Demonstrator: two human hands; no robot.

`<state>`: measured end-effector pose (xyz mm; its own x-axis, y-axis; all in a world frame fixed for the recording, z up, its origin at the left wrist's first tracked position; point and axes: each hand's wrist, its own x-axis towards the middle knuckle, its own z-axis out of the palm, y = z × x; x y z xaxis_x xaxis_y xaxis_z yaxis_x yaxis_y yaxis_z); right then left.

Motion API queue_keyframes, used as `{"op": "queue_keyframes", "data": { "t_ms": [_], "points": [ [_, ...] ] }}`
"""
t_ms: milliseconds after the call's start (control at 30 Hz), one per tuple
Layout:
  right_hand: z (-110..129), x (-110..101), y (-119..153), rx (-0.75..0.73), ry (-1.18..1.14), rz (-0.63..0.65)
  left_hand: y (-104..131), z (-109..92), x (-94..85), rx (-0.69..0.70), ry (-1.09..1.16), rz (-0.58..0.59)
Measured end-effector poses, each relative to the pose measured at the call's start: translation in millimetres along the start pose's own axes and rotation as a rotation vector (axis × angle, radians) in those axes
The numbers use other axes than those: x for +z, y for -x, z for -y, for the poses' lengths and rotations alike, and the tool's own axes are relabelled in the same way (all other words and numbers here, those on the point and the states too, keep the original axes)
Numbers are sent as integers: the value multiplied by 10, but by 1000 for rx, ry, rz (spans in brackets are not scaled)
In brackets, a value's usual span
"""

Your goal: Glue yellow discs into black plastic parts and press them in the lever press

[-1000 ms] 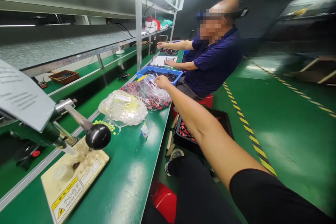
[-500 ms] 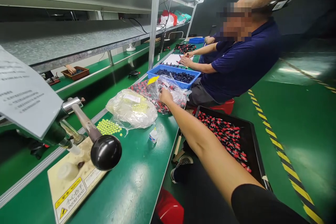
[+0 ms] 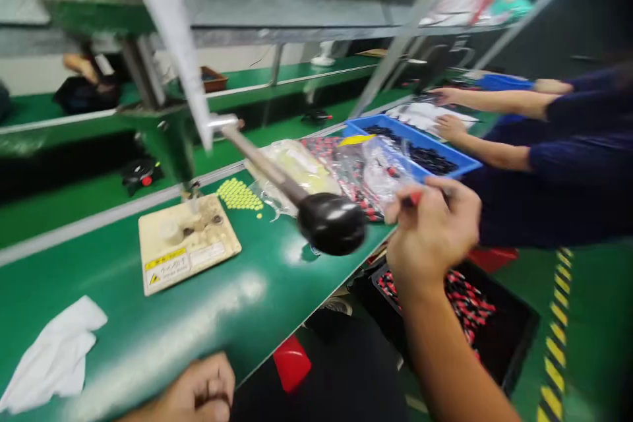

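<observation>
My right hand (image 3: 430, 231) is raised over the table's right edge, its fingers closed on a small red-and-black part (image 3: 411, 199) that is blurred by motion. My left hand (image 3: 198, 389) rests low at the front edge of the table with curled fingers; whether anything is inside them is hidden. Between the hands and the shelf stands a green hand press with a cream base plate (image 3: 222, 247). Its lever ends in a black ball knob (image 3: 331, 224). Behind the right hand lies a clear bag (image 3: 383, 161) among red-and-black parts.
Yellow-green discs (image 3: 240, 196) lie beside the press. A white cloth (image 3: 57, 349) is at the left. Beyond the bag stands a blue tray (image 3: 467, 168) of dark parts, near a co-worker's hands (image 3: 451, 126). A black bin (image 3: 519, 316) of red-and-black parts sits below the table.
My right hand has drawn back from the bag, now with a red-and-black part in its fingers. My left hand has come into view. The camera has turned, bringing the white cloth into view.
</observation>
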<state>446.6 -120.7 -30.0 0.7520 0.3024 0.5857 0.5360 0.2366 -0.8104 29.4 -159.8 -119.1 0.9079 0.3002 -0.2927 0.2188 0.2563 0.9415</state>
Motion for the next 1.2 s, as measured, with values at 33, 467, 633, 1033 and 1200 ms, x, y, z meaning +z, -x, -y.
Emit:
{"op": "queue_keyframes", "data": {
  "t_ms": [33,467,633,1033,1200],
  "points": [
    [169,-40,377,-116,-86,144,-15,23,10,14,61,-59],
    [598,231,2635,-51,-13,1256,-76,-14,-105,237,30,-608],
    [543,159,2501,-32,-101,1377,-84,34,-92,220,12,-511],
    [438,75,2557,382,-241,1319,-118,-27,-87,258,39,-543],
    [429,75,2560,339,-245,1338,-121,5,-90,215,8,-502]
  ]
}}
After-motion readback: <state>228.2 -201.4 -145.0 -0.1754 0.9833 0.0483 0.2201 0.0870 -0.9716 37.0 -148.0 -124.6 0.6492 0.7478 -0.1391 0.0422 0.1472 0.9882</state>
